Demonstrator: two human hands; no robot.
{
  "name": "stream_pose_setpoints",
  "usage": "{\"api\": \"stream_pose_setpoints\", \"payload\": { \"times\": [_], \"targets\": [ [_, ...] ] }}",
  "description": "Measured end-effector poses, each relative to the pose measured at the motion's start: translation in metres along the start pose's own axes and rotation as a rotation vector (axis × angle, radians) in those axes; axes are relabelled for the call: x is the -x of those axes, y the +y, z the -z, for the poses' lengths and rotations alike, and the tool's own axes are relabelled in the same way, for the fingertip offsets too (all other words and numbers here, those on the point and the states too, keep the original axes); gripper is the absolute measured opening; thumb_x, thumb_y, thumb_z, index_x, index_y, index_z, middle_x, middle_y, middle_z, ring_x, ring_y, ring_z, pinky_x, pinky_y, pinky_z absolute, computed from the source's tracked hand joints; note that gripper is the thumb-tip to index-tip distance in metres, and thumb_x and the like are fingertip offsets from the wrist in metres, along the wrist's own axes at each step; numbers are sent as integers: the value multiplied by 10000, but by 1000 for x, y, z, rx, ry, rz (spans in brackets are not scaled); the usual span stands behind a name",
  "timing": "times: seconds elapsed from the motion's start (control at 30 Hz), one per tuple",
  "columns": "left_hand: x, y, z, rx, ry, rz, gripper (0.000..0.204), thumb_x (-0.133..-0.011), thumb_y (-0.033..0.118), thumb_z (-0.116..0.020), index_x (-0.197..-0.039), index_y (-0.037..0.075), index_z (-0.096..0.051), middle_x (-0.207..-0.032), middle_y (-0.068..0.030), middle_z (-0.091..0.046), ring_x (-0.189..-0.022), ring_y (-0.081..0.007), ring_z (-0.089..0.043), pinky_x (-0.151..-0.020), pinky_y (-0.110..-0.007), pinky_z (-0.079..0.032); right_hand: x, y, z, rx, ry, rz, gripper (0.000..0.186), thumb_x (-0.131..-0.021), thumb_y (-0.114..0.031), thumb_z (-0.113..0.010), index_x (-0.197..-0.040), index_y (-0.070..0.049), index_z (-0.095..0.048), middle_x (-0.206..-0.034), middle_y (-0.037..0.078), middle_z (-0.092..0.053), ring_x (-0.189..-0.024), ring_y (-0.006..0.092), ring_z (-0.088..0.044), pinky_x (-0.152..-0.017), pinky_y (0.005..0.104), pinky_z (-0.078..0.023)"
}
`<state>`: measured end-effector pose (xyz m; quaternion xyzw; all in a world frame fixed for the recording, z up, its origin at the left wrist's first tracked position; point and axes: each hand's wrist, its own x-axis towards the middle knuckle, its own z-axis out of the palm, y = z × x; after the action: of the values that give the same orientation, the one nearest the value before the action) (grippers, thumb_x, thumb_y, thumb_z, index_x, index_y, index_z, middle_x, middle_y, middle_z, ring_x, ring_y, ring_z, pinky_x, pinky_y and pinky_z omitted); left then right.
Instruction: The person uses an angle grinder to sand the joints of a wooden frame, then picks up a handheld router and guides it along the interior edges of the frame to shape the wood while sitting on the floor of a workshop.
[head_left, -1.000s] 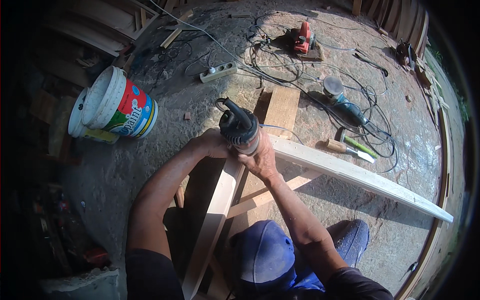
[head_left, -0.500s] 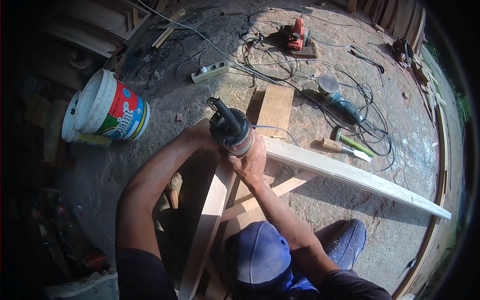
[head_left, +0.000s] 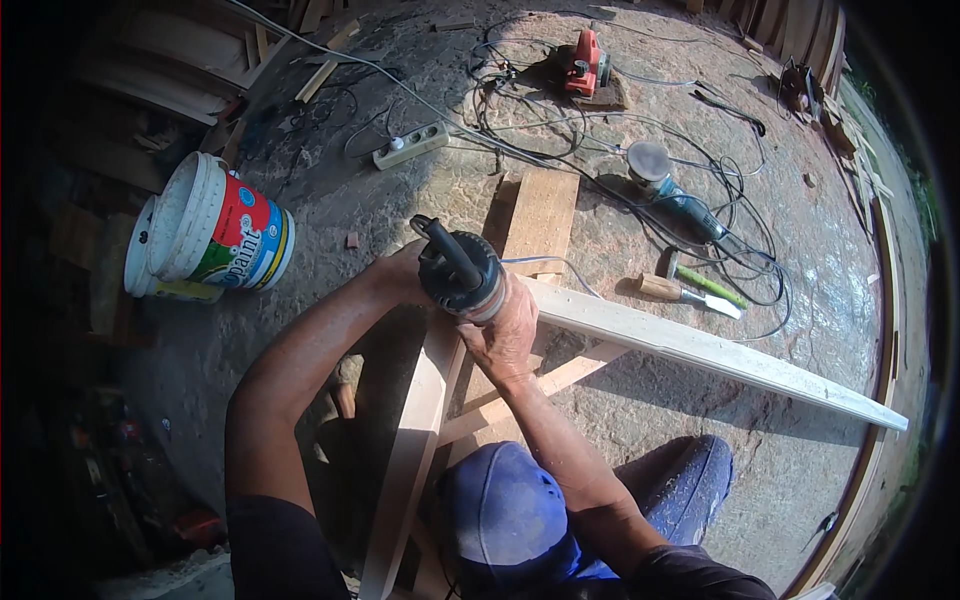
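Both hands grip an upright trim router (head_left: 462, 272) with a black top and a cord. It sits over the corner where two pale wooden beams meet. My left hand (head_left: 403, 268) is closed on its left side, with most fingers hidden behind the body. My right hand (head_left: 510, 335) wraps the lower right side, close to the wood. One long beam (head_left: 700, 345) runs off to the right; the other beam (head_left: 410, 450) comes down toward me. A diagonal wooden brace (head_left: 555, 385) links them. The router's bit is hidden.
A paint bucket (head_left: 215, 225) stands at left. Beyond the work lie a board (head_left: 543, 215), a white power strip (head_left: 410, 146), a red power tool (head_left: 586, 65), a teal angle grinder (head_left: 680, 200), tangled cables, a wood-handled chisel (head_left: 690, 295) and a green-handled hammer (head_left: 710, 284).
The view has shifted slightly. Both hands stay on the router, which remains at the beam corner with hardly any visible movement.
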<state>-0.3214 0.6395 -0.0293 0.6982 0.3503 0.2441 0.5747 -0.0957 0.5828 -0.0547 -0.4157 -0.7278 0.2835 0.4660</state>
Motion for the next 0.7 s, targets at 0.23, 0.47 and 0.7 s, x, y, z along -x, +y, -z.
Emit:
{"api": "stream_pose_setpoints", "payload": {
  "times": [0.23,0.47,0.7],
  "targets": [
    [-29,28,-19,-420,-5,-103,295,-890,265,-795,-1111,121,-663,-1149,10,-671,-1087,-87,-593,-917,-340,-511,2,9,24,-13,18,-20,895,-659,-268,-871,-1421,-19,-471,-1338,194,-583,-1278,384,-541,-1134,522,-349],
    [-52,43,-39,-161,-37,48,462,-818,242,-871,-1163,88,-604,-1137,5,-657,-1133,-131,-601,-1016,-370,-504,6,15,52,10,70,-30,850,-741,-375,-851,-1417,-22,-477,-1333,182,-588,-1244,378,-560,-1097,509,-368],
    [-82,66,-75,439,-14,125,563,-840,228,-853,-1281,95,-529,-1226,-43,-646,-1137,-140,-615,-1059,-367,-487,12,27,84,33,84,-45,856,-744,-372,-853,-1426,-26,-467,-1345,179,-586,-1236,377,-565,-1085,505,-373]
  ]
}}
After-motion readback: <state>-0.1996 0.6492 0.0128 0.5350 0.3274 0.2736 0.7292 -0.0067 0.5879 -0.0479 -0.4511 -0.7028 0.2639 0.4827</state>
